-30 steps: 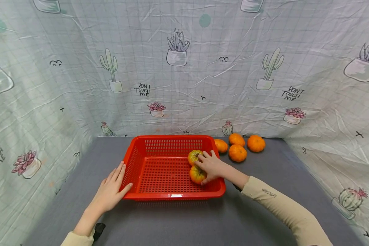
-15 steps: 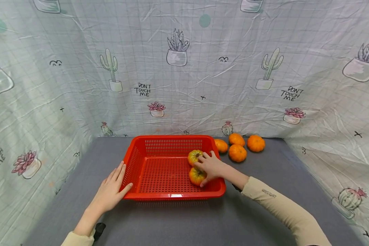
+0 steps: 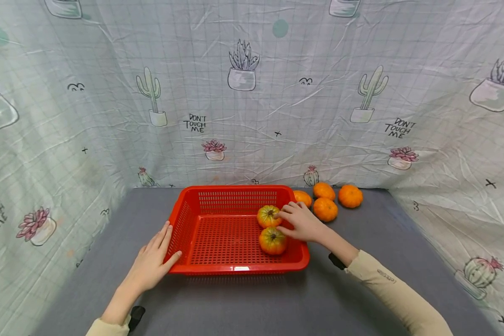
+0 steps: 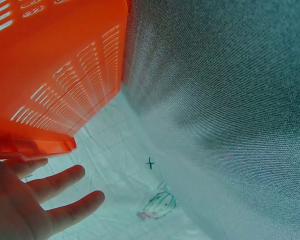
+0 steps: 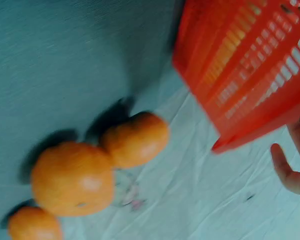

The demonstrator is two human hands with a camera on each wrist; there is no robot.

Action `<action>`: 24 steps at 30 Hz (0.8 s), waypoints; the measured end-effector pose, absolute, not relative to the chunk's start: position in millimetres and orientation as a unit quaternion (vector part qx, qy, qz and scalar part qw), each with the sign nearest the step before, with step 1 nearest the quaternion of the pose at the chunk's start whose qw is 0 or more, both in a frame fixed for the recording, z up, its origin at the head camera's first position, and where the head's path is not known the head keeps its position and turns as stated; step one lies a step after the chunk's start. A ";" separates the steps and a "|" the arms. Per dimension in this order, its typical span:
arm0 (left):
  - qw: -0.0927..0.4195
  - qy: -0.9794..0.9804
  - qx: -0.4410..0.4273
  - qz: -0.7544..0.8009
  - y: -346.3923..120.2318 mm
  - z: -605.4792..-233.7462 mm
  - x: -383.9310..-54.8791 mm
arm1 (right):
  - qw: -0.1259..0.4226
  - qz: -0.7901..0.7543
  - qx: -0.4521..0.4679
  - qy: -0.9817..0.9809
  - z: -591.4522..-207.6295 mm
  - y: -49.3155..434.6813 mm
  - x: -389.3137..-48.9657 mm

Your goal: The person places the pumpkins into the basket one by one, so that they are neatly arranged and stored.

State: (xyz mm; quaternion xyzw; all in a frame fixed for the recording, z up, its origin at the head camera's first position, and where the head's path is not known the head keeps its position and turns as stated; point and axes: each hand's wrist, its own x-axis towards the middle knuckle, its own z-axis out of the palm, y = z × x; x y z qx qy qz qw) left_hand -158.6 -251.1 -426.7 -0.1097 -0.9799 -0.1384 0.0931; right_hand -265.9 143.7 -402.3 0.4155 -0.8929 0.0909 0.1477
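Observation:
A red plastic basket [image 3: 235,269] with slotted walls stands on the grey table. Two small ribbed pumpkins, orange-yellow with green streaks, lie at its right side: a rear pumpkin [image 3: 269,216] and a front pumpkin [image 3: 273,241]. My right hand [image 3: 305,223] is over the right rim, fingers relaxed and spread, holding nothing; its fingertips overlap the rear pumpkin's edge in the head view. At the left rim, my left hand [image 3: 150,262] rests with straight fingers. In the left wrist view its fingers [image 4: 60,182] extend beside the basket wall [image 4: 55,65].
Behind and right of the basket several plain orange pumpkins [image 3: 325,209] sit together on the table [image 3: 235,308], one pumpkin [image 3: 350,196] slightly apart. The right wrist view shows a large orange pumpkin [image 5: 72,178] near the basket's outer wall. A printed curtain [image 3: 243,107] encloses the back and sides.
My right hand has let go of the front pumpkin and drawn up and to the right, uncovering it in the basket. My left hand has stayed in place.

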 end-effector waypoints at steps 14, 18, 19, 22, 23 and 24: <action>0.098 -0.979 -0.109 -0.139 -252.5 -426.7 -156.8 | 0.274 0.176 0.291 -0.899 -419.1 227.8 -292.4; 0.100 -0.979 -0.110 -0.139 -251.9 -426.8 -157.6 | 0.277 0.159 0.222 -0.921 -426.7 257.3 -308.9; 0.100 -0.979 -0.111 -0.139 -251.8 -426.9 -157.8 | 0.275 0.150 0.206 -0.927 -427.9 264.0 -312.8; 0.099 -0.979 -0.113 -0.139 -251.3 -427.3 -158.7 | 0.252 0.128 0.157 -0.946 -429.3 280.9 -323.2; 0.099 -0.979 -0.113 -0.140 -251.2 -427.5 -159.0 | 0.239 0.120 0.142 -0.953 -429.2 285.6 -326.5; 0.098 -0.979 -0.113 -0.140 -251.1 -427.5 -159.3 | 0.227 0.113 0.127 -0.959 -428.9 289.9 -329.6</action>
